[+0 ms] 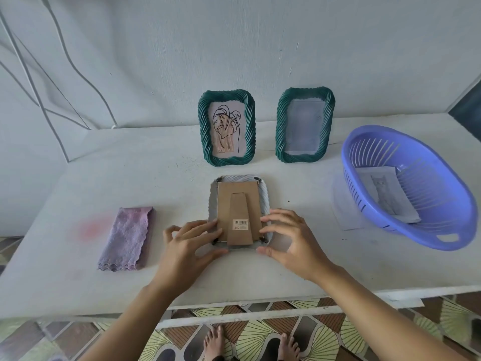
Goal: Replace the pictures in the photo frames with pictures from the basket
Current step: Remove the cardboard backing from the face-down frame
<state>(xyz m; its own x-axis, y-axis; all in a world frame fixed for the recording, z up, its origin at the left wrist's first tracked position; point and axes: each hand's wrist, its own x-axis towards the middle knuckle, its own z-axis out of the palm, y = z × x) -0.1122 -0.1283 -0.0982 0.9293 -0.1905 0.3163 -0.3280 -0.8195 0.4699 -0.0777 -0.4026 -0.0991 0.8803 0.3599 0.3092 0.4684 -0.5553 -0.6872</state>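
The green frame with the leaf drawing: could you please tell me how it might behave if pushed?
Standing upright on its narrow bottom edge, the green frame would probably tip if pushed near the top. Its thick twisted border looks rigid, so it likely won't flex.

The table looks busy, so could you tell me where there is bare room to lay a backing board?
Free: the wide patch behind the folded purple cloth, left of the leaf-drawing frame; the strip between the white face-down frame and the blue basket. Crowded: the centre, where left hand and right hand touch that frame.
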